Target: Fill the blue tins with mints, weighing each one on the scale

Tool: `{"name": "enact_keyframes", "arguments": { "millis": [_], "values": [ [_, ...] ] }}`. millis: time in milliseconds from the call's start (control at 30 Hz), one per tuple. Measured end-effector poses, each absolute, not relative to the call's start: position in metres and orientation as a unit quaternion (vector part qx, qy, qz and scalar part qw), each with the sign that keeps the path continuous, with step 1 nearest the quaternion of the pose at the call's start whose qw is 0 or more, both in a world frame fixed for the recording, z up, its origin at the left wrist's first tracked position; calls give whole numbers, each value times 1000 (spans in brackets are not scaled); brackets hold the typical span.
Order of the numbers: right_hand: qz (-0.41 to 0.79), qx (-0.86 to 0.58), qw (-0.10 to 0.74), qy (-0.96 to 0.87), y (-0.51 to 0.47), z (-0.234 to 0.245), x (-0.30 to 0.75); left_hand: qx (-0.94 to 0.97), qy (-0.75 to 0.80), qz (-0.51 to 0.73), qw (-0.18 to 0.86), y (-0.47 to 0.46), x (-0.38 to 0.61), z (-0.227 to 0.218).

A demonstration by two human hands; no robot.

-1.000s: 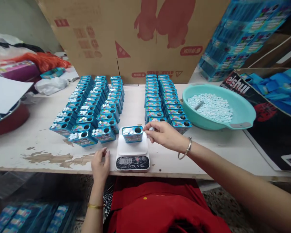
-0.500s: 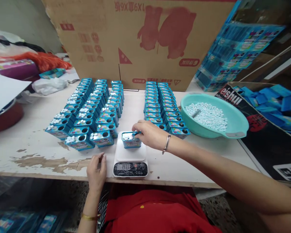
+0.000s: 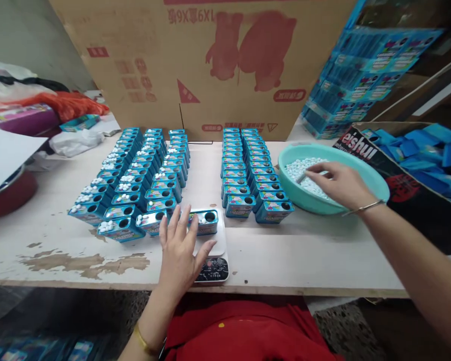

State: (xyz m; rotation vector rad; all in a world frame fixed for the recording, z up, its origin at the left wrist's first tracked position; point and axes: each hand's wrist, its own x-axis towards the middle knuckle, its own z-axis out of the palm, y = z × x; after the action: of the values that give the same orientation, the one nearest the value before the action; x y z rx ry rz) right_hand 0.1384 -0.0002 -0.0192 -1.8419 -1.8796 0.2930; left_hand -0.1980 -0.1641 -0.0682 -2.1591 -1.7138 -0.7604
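My left hand (image 3: 180, 245) is open, fingers spread, over the left side of a white digital scale (image 3: 220, 248). It hides the display and part of a blue tin (image 3: 207, 226) standing on the scale. Small white balls lie on the tin's top, beside a dark round opening. At the turquoise bowl (image 3: 364, 173), my right hand (image 3: 340, 185) reaches over the white balls (image 3: 302, 165). Its thumb and fingers close on the end of a small grey scoop (image 3: 302, 177), whose other end lies among the balls.
Rows of blue tins topped with white balls (image 3: 124, 186) stand left of the scale. More tins (image 3: 240, 204) stand in two rows to the right. A large cardboard box (image 3: 143, 45) rises behind. A black carton (image 3: 402, 195) of blue pieces sits beside the bowl.
My right hand has left the tin on the scale and moved right to the scoop in the bowl. My left hand has risen from the table edge, opening over the scale.
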Motion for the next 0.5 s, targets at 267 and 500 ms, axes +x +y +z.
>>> {"name": "enact_keyframes", "arguments": {
  "millis": [267,500],
  "values": [
    [177,-781,91,-592,40,-62,243,-752,-572,-307,111,-146,-178,-72],
    [250,-743,149,-603,50,-92,219,-743,-584,-313,100,-155,-190,-70]
  ]
}}
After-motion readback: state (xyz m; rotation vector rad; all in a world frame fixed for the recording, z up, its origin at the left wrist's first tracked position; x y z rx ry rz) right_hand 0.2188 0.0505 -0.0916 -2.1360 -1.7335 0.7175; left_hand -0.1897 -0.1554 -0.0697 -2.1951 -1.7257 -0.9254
